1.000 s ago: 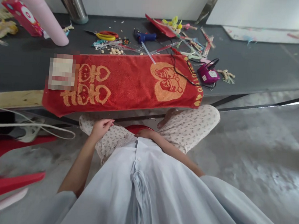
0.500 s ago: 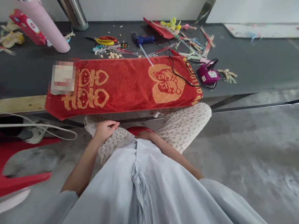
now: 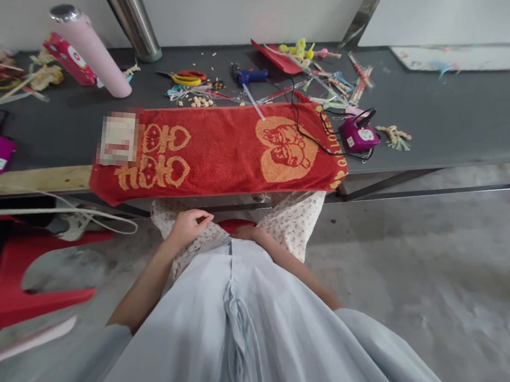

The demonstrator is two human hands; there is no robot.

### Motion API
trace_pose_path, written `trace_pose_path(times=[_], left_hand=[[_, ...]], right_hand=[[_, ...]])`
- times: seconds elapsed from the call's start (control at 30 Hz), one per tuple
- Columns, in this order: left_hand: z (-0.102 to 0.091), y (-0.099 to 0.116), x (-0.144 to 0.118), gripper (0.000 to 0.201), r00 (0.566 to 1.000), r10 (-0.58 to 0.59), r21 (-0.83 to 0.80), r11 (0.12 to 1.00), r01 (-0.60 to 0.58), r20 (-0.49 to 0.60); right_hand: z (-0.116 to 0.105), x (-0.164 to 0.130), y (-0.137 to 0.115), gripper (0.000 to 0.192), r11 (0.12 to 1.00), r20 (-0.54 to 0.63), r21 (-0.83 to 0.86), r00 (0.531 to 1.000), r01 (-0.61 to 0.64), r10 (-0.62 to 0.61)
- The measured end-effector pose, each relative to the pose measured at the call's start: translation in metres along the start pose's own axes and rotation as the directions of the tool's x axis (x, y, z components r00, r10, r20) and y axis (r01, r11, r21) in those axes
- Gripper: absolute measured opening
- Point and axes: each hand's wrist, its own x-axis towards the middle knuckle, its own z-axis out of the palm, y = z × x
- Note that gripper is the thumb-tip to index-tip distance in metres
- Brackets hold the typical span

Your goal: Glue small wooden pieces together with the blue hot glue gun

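Note:
Over my lap, at the near side of the table, my left hand (image 3: 193, 226) is closed in a loose curl, thumb and fingertips together, with nothing seen in it. My right hand (image 3: 246, 233) lies low in my lap by the red stool seat (image 3: 228, 224); its fingers are mostly hidden. Just beyond both hands a red towel (image 3: 223, 147) with orange patterns covers the table edge. A blue glue gun (image 3: 251, 76) lies behind the towel, its glue stick reaching onto the cloth. Left of it are scissors (image 3: 188, 78) with red and yellow handles and several small pale beads (image 3: 201, 102).
A pink bottle (image 3: 95, 55) and a steel flask (image 3: 136, 23) stand at back left. A purple box (image 3: 360, 133) with a black cord sits at the towel's right end. Braided pieces and strips (image 3: 356, 84) lie behind. A red stool (image 3: 14, 278) is at left.
The view has shifted slightly, so the table things appear farther right and a little lower. My right knee has drawn inward. Both hands keep nearly the same pose.

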Motion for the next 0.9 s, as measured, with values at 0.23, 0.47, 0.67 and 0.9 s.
trace_pose_path(times=[0.23,0.47,0.67,0.9], left_hand=[[0.008,0.023,0.004,0.028,0.998,0.006,0.071,0.997,-0.011,0.067],[0.004,0.053,0.014,0.029,0.999,-0.035,0.078,0.996,0.037,-0.031],[0.002,0.079,0.018,0.030,0.991,-0.035,0.120,0.992,0.051,-0.130],[-0.001,0.101,0.017,0.031,0.991,0.078,0.200,0.978,-0.055,-0.109]], right_hand=[[-0.034,-0.004,-0.020,0.034,0.997,0.350,0.033,0.935,-0.075,0.059],[-0.133,-0.037,-0.024,0.031,0.992,0.088,0.064,0.990,0.108,-0.114],[-0.196,-0.084,-0.019,0.030,0.915,-0.286,0.274,0.933,0.297,-0.218],[-0.215,-0.104,-0.008,0.026,0.943,-0.414,0.218,0.899,0.250,-0.142]])
